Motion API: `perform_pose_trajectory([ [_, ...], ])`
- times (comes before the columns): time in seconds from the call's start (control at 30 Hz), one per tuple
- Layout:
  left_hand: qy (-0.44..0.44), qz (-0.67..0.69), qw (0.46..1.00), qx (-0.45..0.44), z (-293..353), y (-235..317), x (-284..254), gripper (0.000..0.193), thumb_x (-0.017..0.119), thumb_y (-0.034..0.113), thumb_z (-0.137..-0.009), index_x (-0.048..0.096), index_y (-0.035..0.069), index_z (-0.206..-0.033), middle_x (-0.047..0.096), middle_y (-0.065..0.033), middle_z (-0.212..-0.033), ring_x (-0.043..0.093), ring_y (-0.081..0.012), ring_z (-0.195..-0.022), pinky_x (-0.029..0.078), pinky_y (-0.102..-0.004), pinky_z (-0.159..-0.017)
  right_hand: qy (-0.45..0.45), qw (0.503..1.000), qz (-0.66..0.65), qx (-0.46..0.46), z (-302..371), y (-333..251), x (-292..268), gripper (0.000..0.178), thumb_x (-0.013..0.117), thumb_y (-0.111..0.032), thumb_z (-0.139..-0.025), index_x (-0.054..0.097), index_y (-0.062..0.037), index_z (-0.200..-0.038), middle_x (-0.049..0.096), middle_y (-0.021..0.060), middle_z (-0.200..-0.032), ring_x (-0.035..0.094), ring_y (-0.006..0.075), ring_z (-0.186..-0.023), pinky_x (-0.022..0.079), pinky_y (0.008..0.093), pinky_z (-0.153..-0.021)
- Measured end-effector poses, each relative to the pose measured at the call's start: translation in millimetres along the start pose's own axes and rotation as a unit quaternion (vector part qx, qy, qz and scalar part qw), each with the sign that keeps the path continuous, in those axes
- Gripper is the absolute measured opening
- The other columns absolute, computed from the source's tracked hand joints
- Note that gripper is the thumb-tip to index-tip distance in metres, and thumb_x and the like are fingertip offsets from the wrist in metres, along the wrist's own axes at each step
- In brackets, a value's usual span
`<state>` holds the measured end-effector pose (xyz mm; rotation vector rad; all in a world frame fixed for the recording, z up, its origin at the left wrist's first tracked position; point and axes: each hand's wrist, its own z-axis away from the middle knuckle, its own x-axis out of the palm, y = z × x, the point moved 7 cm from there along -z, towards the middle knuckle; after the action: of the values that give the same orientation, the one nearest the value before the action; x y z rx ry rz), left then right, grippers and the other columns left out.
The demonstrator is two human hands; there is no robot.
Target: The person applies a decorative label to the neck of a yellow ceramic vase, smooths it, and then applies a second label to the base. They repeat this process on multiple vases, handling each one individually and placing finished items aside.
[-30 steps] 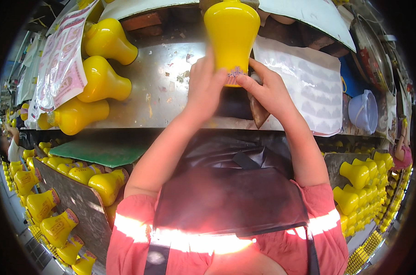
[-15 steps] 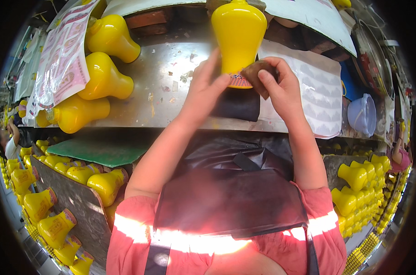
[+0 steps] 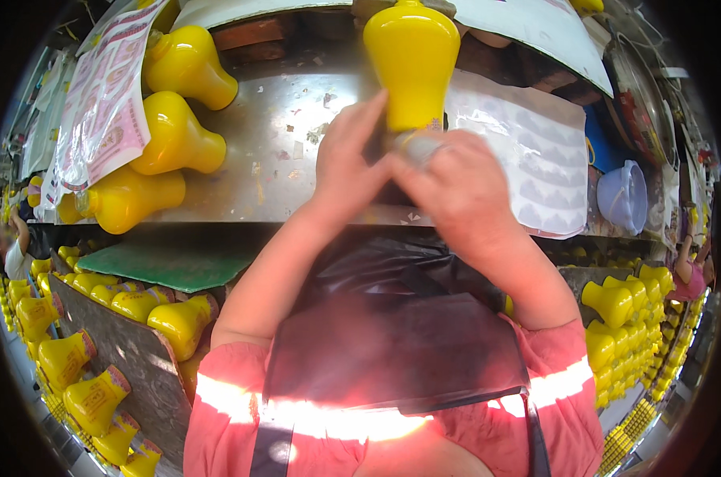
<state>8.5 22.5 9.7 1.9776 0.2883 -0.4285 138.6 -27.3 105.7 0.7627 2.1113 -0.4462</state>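
A glossy yellow vase [image 3: 412, 67] lies in front of me, its narrow end toward me and its wide shoulder away. A patterned band at the narrow end is mostly hidden by my right hand [image 3: 464, 183]. That hand is blurred, its fingers curled over this end, with a greyish smeared piece [image 3: 420, 149] at the fingers that I cannot make out. My left hand [image 3: 348, 155] is at the vase's left side, fingers stretched out along it and thumb reaching toward my right hand. Whether those fingertips press on the vase is unclear.
Three more yellow vases [image 3: 182, 131] lie at the left, beside a pink printed sheet [image 3: 110, 119]. A white sheet with rows of grey shapes [image 3: 547, 159] lies at the right, near a pale blue bucket [image 3: 623, 199]. Many vases [image 3: 182, 322] stand below, around a green board [image 3: 166, 258].
My right hand has moved left and turned over the vase's narrow end. The brown flat piece it held is no longer recognisable. My left hand has hardly moved.
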Motion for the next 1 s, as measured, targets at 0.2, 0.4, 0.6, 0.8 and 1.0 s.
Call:
perform_pose_trajectory([
  [0.2, 0.050, -0.072, 0.996, 0.024, -4.9, 15.9, -2.2, 0.088, 0.090, 0.012, -0.068, 0.053, 0.008, -0.147, 0.058, -0.0177, -0.136, 0.058, -0.0377, -0.121, 0.049, -0.0448, -0.102, -0.028, 0.981, -0.064, 0.184, -17.8, 44.0, -11.2, 0.032, 0.072, -0.005, -0.080, 0.070, -0.0101, -0.112, 0.070, 0.0090, -0.087, 0.070, 0.0293, -0.082, 0.057, 0.0394, -0.072],
  [0.4, 0.051, -0.109, 0.993, 0.010, -14.4, 25.0, 5.7, 0.095, 0.095, 0.013, -0.062, 0.052, 0.010, -0.147, 0.049, -0.0172, -0.140, 0.063, -0.0360, -0.109, 0.054, -0.0421, -0.094, 0.058, 0.966, -0.153, 0.199, 10.5, 56.7, -2.2, 0.029, 0.075, -0.007, -0.088, 0.071, -0.0102, -0.117, 0.074, 0.0127, -0.096, 0.072, 0.0316, -0.083, 0.058, 0.0377, -0.072],
  [0.6, 0.008, -0.080, 0.996, 0.026, -10.8, 7.4, 1.8, 0.095, 0.089, 0.015, -0.078, 0.039, 0.005, -0.158, 0.051, -0.0185, -0.149, 0.059, -0.0280, -0.127, 0.054, -0.0354, -0.097, 0.072, 0.936, -0.157, 0.307, 28.1, 78.0, -5.2, 0.030, 0.076, -0.007, -0.088, 0.072, -0.0082, -0.117, 0.075, 0.0126, -0.101, 0.073, 0.0286, -0.088, 0.057, 0.0349, -0.076],
  [0.8, -0.033, -0.081, 0.996, 0.008, -7.3, 9.5, 2.8, 0.096, 0.079, 0.024, -0.088, 0.024, -0.002, -0.161, 0.049, -0.0224, -0.150, 0.057, -0.0287, -0.127, 0.047, -0.0398, -0.106, 0.056, 0.956, -0.065, 0.280, 20.3, 80.3, 1.2, 0.032, 0.075, -0.012, -0.089, 0.070, -0.0143, -0.120, 0.073, 0.0123, -0.096, 0.070, 0.0340, -0.081, 0.056, 0.0384, -0.069],
  [1.0, -0.003, 0.104, 0.988, -0.118, -15.2, 4.7, 10.6, 0.088, 0.074, 0.020, -0.084, 0.029, 0.001, -0.157, 0.048, -0.0243, -0.146, 0.053, -0.0368, -0.132, 0.055, -0.0410, -0.097, 0.039, 0.746, -0.456, 0.484, 49.9, 100.4, 32.9, 0.024, 0.057, -0.012, -0.099, 0.071, -0.0025, -0.116, 0.067, -0.0015, -0.091, 0.057, 0.0058, -0.081, 0.045, 0.0207, -0.072],
])
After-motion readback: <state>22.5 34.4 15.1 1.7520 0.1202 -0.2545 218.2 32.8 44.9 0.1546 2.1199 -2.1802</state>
